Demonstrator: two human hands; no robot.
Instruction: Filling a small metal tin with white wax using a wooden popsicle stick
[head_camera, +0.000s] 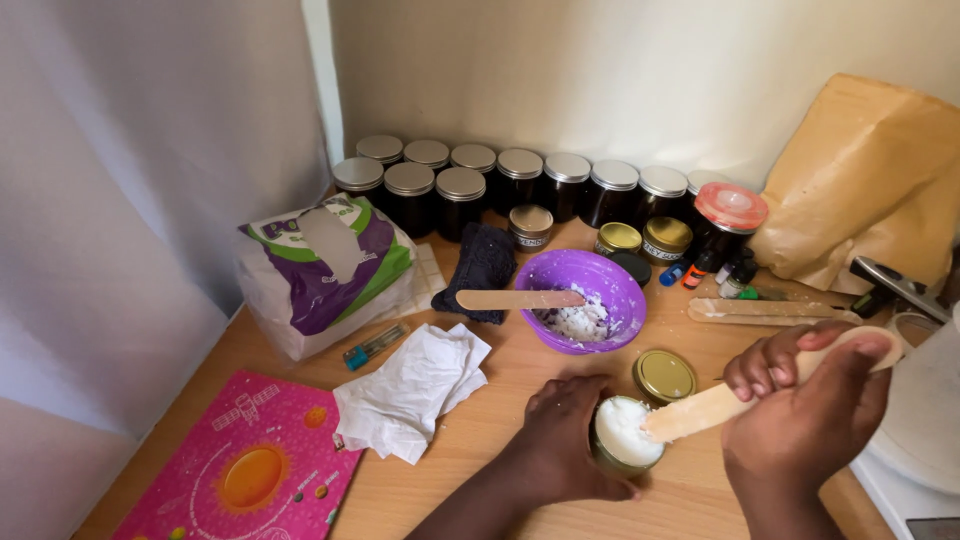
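My left hand (562, 440) grips the side of a small glass jar (625, 437) filled with white cream, standing on the wooden table (500, 470). My right hand (805, 415) holds a flat wooden stick (720, 402) whose lower end presses into the cream. A gold lid (664, 375) lies just behind the jar. Farther back stands a purple bowl (590, 300) with white cream in it and a second wooden stick (518, 298) resting across its rim.
Dark jars with silver lids (520, 180) line the wall. A purple-and-green bag (325, 265), white tissue (415, 385), a dark cloth (480, 268) and a pink book (250, 470) lie left. Small bottles (715, 268), two more sticks (765, 312), a brown paper bag (865, 180) and a white appliance (925, 420) are right.
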